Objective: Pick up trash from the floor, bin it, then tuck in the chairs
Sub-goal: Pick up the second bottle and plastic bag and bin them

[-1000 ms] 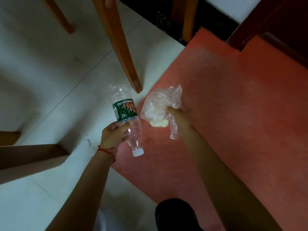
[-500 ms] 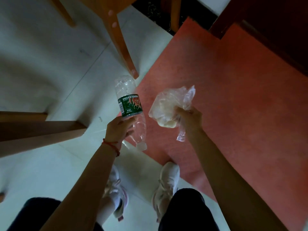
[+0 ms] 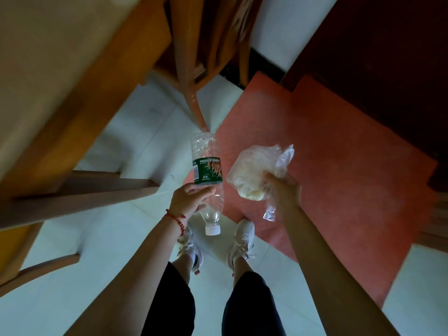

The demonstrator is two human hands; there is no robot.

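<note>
We grip an empty clear plastic bottle (image 3: 208,175) in our left hand (image 3: 188,200), fingers curled round its middle, white cap pointing down toward our shoes. Our right hand (image 3: 282,187) clutches a crumpled plastic bag (image 3: 254,173). Both hang above the white floor (image 3: 97,282) at the red mat's (image 3: 327,190) edge, near a wooden chair (image 3: 194,69).

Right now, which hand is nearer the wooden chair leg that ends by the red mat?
Left. The left hand, gripping the plastic bottle, sits just below the chair leg. The right hand, holding the plastic bag, is farther right, over the red mat.
</note>
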